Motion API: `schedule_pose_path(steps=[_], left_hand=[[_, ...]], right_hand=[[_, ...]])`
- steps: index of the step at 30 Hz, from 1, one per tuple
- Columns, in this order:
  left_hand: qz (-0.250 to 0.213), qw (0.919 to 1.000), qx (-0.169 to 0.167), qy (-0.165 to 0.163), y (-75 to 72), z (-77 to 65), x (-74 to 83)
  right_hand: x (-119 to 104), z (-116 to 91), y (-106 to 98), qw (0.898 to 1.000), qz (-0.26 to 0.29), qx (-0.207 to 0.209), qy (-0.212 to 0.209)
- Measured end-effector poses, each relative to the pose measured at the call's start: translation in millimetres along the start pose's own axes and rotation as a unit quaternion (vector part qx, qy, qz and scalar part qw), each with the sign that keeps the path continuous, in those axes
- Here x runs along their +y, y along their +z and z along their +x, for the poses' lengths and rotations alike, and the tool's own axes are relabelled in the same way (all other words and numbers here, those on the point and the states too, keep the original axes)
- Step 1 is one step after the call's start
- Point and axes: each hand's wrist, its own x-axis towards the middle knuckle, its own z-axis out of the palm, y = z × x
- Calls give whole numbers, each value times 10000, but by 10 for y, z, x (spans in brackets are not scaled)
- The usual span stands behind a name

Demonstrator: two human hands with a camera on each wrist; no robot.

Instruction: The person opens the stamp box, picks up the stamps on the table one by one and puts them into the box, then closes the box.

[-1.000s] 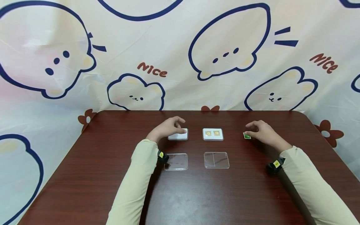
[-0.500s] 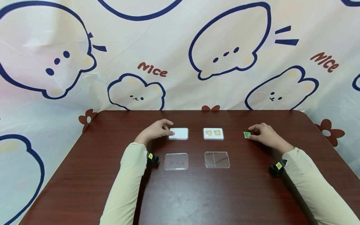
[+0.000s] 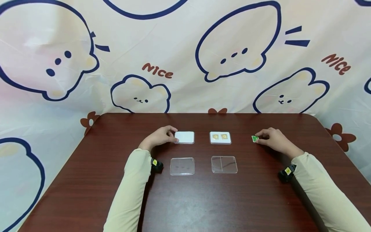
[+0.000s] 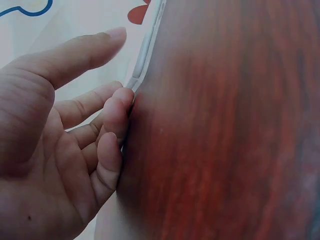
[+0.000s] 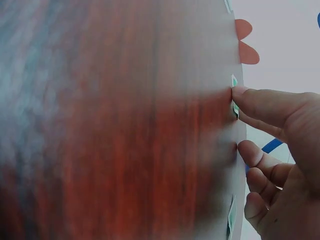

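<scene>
At the back left of the table a white rectangular card in a clear case (image 3: 185, 137) lies flat. My left hand (image 3: 159, 138) is at its left edge, fingers loosely bent and fingertips right at the corner; in the left wrist view the thumb (image 4: 107, 45) stands apart from the case rim (image 4: 145, 55). On the right, my right hand (image 3: 273, 140) pinches the right edge of a small green square card (image 3: 254, 139) between thumb and index finger. In the right wrist view that green card (image 5: 235, 80) shows edge-on beside the thumb.
Between the hands lies a white case with two gold squares (image 3: 220, 137). Nearer stand two clear covers, one plain (image 3: 182, 166), one with a dividing line (image 3: 224, 164). Another thin greenish piece (image 5: 231, 215) shows in the right wrist view. A printed cloth (image 3: 185, 64) hangs behind the table.
My left hand has moved left, off the top of the white card to its left edge. My right fingers have shifted slightly right, from over the green card to its right edge.
</scene>
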Motion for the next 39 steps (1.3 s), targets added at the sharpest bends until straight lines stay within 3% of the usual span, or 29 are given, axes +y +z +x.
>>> schedule_pose_path(steps=[10, 25, 31, 39], left_hand=[[-117, 9999, 35, 12, 28, 8, -28], [185, 9995, 244, -19, 74, -1, -13], [196, 9994, 282, 6, 71, -12, -13], [290, 9991, 325, 14, 78, -15, -13]], right_hand=[[-16, 8, 7, 10000, -23, 74, 46], [-54, 36, 23, 9997, 63, 208, -102], [-298, 185, 19, 9995, 245, 145, -97], [-848, 395, 128, 9971, 191, 89, -738]])
